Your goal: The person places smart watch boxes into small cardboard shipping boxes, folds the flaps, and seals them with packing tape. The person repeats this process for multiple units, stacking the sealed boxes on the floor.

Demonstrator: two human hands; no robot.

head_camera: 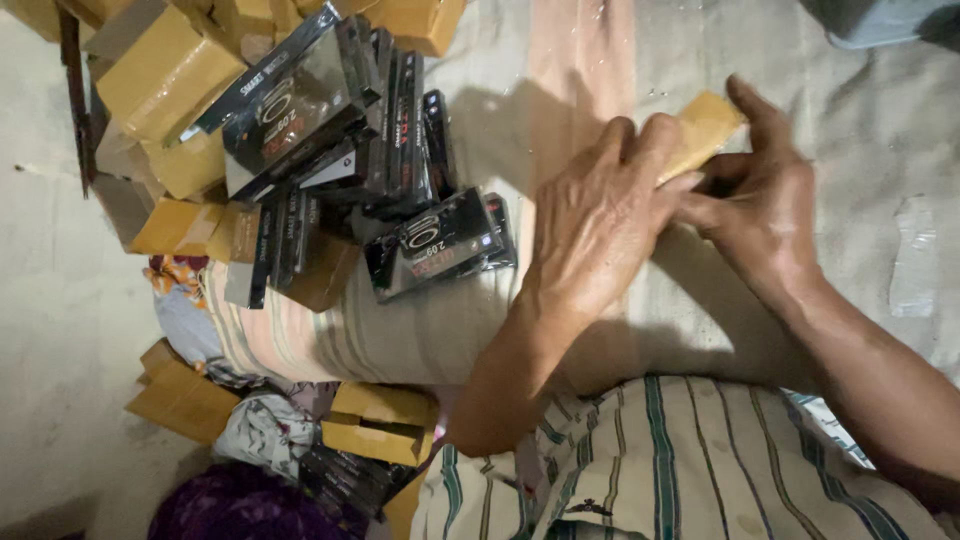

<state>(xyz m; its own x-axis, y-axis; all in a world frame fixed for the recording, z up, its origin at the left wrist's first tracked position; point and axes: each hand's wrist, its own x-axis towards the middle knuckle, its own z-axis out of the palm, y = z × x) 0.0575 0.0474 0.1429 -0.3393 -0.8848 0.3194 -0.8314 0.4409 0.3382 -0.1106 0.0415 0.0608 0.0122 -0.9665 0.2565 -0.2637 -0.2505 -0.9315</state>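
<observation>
Far to my left, plain brown cartons (165, 75) are stacked loosely against the edge of the striped cloth (420, 330) I work on, and more of them (380, 425) lie lower down by a bundle of patterned fabric (265, 430). Next to the upper cartons leans a heap of glossy black boxes (330, 120), tilted and overlapping, with one black box (435, 245) lying flat at the foot of the heap, just beside my left wrist.

My left hand (600, 215) lies palm down, its fingers (655, 150) curled over the near end of a small flat brown box (705, 130). My right hand (765, 205) meets it from the other side: the thumb is tucked under the box, a long finger runs up behind it. So both hands pinch that one box between them, raised slightly above the cloth, with its far end poking out past my fingertips. Further right a clear scrap of plastic (915, 255) lies on the cloth, well apart from my hands.

I think the black heap is the weak spot. It leans toward my left forearm, and a nudge from my elbow could send the boxes sliding onto the floor. The brown box looks like thin card, so squeezing too hard may crease it, and a light grip may let it slip.
</observation>
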